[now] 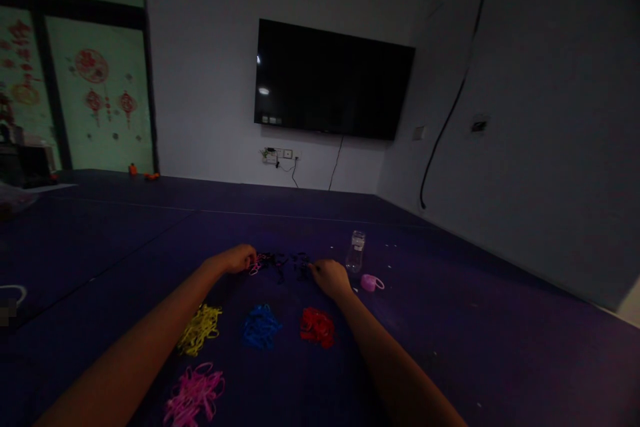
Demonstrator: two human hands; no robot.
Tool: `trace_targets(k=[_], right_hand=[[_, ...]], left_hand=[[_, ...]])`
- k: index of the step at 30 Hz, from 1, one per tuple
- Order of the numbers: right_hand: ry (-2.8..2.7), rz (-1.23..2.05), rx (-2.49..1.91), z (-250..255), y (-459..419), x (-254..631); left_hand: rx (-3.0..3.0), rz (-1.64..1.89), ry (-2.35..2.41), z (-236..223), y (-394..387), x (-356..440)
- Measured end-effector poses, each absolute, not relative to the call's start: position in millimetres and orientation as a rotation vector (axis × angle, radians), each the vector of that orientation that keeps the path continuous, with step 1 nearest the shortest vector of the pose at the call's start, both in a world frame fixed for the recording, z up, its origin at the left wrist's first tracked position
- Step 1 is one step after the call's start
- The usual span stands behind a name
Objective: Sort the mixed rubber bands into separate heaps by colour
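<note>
My left hand is closed, its fingertips pinching at a few pink rubber bands on the purple surface. Beside these lie scattered black bands. My right hand rests at the other side, fingers bent together by a second patch of black bands; whatever it may hold is too small to make out. Closer to me are sorted heaps of rubber bands: a yellow heap partly behind my left forearm, a blue heap, a red heap and a larger pink heap.
A clear plastic bottle stands uncapped right of my right hand, with its pink looped cap nearby. Small white scraps lie around them. Beyond the purple surface, a television hangs on the wall and a black cable dangles at right.
</note>
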State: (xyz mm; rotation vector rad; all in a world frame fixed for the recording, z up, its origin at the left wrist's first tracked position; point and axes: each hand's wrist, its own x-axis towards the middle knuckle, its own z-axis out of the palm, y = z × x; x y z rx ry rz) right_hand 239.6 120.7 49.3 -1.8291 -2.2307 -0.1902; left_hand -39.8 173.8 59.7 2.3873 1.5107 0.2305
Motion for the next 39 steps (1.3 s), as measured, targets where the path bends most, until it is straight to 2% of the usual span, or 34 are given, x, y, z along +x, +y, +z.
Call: trace_targets(k=[8,23,39], right_hand=[[-2.234,-0.186,-1.818,48.2,122.1,239.9],[-2.245,-0.217,-1.795,44.6,124.9,241.5],[-2.238,-0.212,-1.783,45.9,123.6,241.6]], left_hand=[[2.385,0.267,1.561,78.6,168.9,-50.0],[2.327,0.051,1.651,91.0,166.0,-60.8],[2.3,-0.076,1.702,78.8,170.8,-60.7]])
